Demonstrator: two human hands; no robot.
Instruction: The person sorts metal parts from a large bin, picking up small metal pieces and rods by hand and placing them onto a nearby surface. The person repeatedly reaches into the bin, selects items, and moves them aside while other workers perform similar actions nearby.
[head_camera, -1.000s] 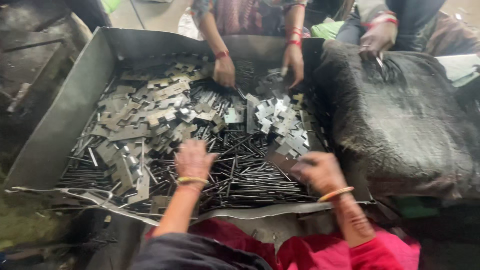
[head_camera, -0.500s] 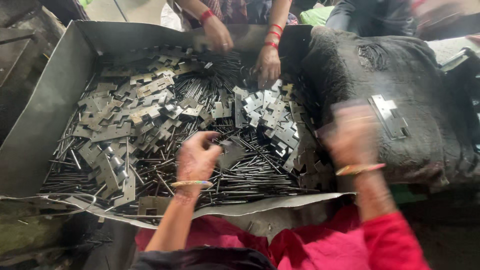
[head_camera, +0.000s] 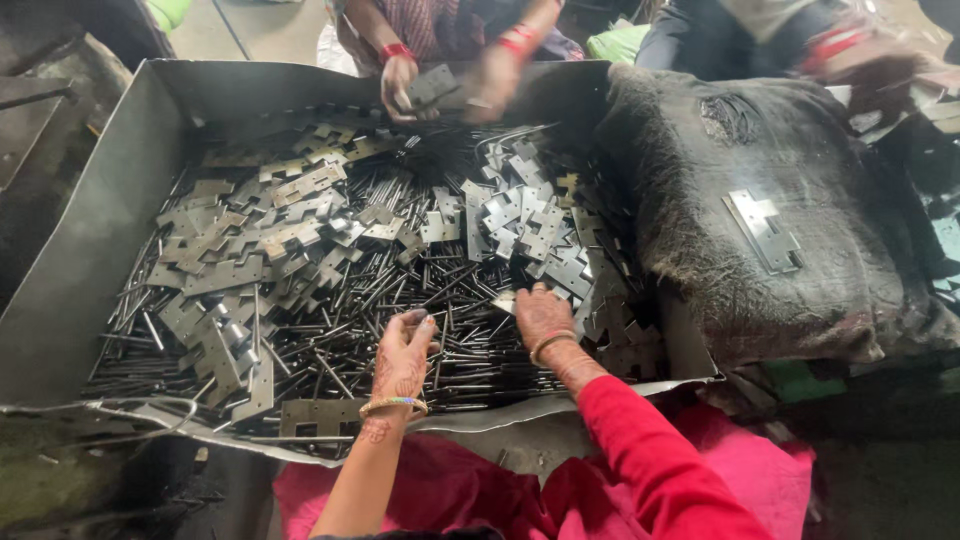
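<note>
A big grey metal tray (head_camera: 90, 250) holds several flat hinge plates (head_camera: 290, 240) and a heap of thin dark steel pins (head_camera: 420, 320). My left hand (head_camera: 402, 352) rests on the pins near the tray's front edge, fingers bunched as if pinching pins; a bangle circles the wrist. My right hand (head_camera: 540, 315) lies to its right among the pins, fingertips touching a small bright plate (head_camera: 505, 300). Whether it grips the plate is unclear.
Another person's two hands (head_camera: 400, 85) work at the tray's far edge, holding a hinge plate (head_camera: 435, 85). To the right lies a dark sackcloth mound (head_camera: 780, 290) with one assembled hinge (head_camera: 765, 232) on it. A third person sits at the far right.
My right hand has come back from the sackcloth on the right down into the tray; a hinge now lies on the cloth. My left hand has stayed on the pins.
</note>
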